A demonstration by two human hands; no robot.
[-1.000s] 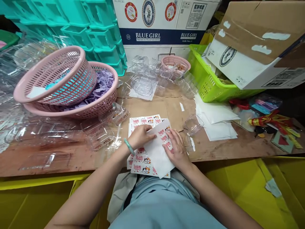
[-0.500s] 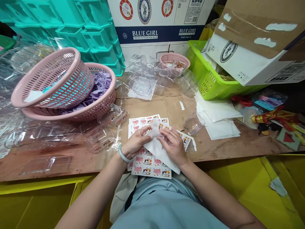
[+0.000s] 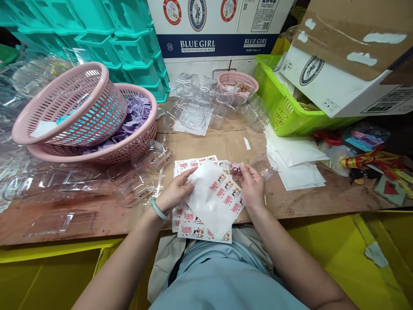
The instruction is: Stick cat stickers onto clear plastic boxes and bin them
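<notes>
A sticker sheet (image 3: 206, 196), partly bare white backing and partly printed with cats and pink lettering, lies turned at an angle over other printed sheets (image 3: 190, 231). My left hand (image 3: 176, 191), a pale green bangle at its wrist, holds the left edge of the upper sheet between thumb and fingers. To the right of the sheet, my right hand (image 3: 253, 185) pinches a small sticker (image 3: 235, 167) in its fingertips, lifted off the backing. Just beyond that hand is a clear plastic box (image 3: 267, 164), partly hidden by the fingers.
Pink baskets (image 3: 138, 144) with purple pieces stand at left, among clear plastic boxes (image 3: 132, 185). More clear boxes (image 3: 190, 114) and a small pink basket (image 3: 238, 77) are at the back. White sheets (image 3: 301, 172) lie right, before a green crate (image 3: 290, 112).
My hands have moved apart. The right one has gone right with a sticker in its fingertips, and the sheet that was bent between the hands now lies flatter, its printed part showing.
</notes>
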